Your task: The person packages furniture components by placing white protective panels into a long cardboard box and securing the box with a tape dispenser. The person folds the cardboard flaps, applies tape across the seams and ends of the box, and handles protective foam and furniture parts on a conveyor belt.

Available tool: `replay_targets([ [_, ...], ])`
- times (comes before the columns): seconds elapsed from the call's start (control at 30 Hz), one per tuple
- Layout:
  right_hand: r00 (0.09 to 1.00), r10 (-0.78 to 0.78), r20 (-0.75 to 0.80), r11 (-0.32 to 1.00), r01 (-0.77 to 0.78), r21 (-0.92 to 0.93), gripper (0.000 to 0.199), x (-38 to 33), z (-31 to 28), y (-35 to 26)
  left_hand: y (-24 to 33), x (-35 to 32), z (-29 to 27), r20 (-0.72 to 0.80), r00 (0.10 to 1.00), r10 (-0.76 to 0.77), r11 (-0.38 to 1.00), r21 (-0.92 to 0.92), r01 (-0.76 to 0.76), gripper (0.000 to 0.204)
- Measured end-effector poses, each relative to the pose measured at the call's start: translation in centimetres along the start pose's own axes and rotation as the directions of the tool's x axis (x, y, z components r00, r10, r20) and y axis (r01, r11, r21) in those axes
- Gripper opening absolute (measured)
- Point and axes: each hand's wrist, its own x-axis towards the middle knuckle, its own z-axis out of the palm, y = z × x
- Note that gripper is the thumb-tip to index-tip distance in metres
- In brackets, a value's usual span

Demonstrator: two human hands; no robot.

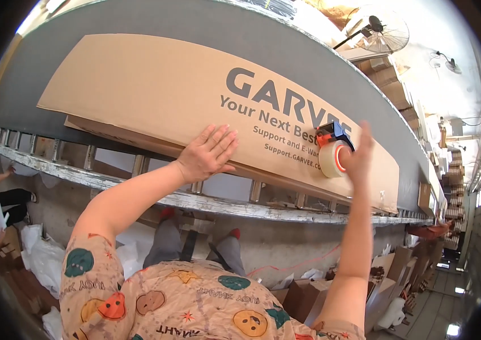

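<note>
While the long flat cardboard box (195, 96) lies on the grey conveyor belt (285, 39), it is pinned from above by the left hand (209, 153), which is spread flat with fingers splayed and grips nothing; the palm rests close to the near long edge of the box. The right hand (359, 153) is wrapped around a tape dispenser (334, 150) with an orange and blue frame and a pale roll, which is pressed against the box surface further to the right, near the same edge. How tightly the right fingers are closed cannot be fully read, since the handle is hidden behind the roll and the palm.

Only the head view is offered. From it, the step in hand is judged to be the laying of tape along the box seam. It would be done well if the dispenser were held low and flat to the cardboard, drawn in a straight line along the edge, and if steady downward pressure were kept by the flat hand so that the box cannot slide on the belt. Below the belt a metal roller frame (195, 198) is seen, and smaller cartons (387, 79) are stacked beyond.
</note>
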Motion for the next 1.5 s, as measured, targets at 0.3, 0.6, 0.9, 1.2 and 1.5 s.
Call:
replay_targets([
  [0.3, 0.354, 0.617, 0.703, 0.574, -0.814, -0.094, 0.047, -3.8, -0.8, 0.6, -0.6, -0.7, -0.2, 0.071, 0.997, 0.021, 0.994, -0.106, -0.013, 0.064],
  [0.6, 0.403, 0.697, 0.593, -0.133, -0.74, 0.659, 0.033, -19.1, 2.4, -7.3, -1.1, 0.1, 0.2, -0.005, 0.998, 0.064, 0.995, -0.081, -0.064, 0.062],
  [0.9, 0.909, 0.388, 0.153, 0.862, -0.416, 0.29, 0.059, 0.7, 0.5, -26.3, -1.6, -1.6, -0.6, -0.038, 0.992, 0.118, 0.977, -0.175, -0.123, 0.044],
  [1.2, 0.948, 0.319, 0.0, 0.924, -0.311, -0.224, 0.064, -16.6, 8.9, -27.2, -3.9, -2.9, -1.6, -0.045, 0.992, 0.12, 0.975, -0.185, -0.126, 0.045],
  [1.5, 0.679, 0.459, 0.573, 0.878, -0.444, -0.178, 0.069, -12.0, 10.4, -23.7, -3.1, 0.9, -2.5, 0.069, 0.961, 0.267, 0.959, -0.121, -0.257, 0.05],
])
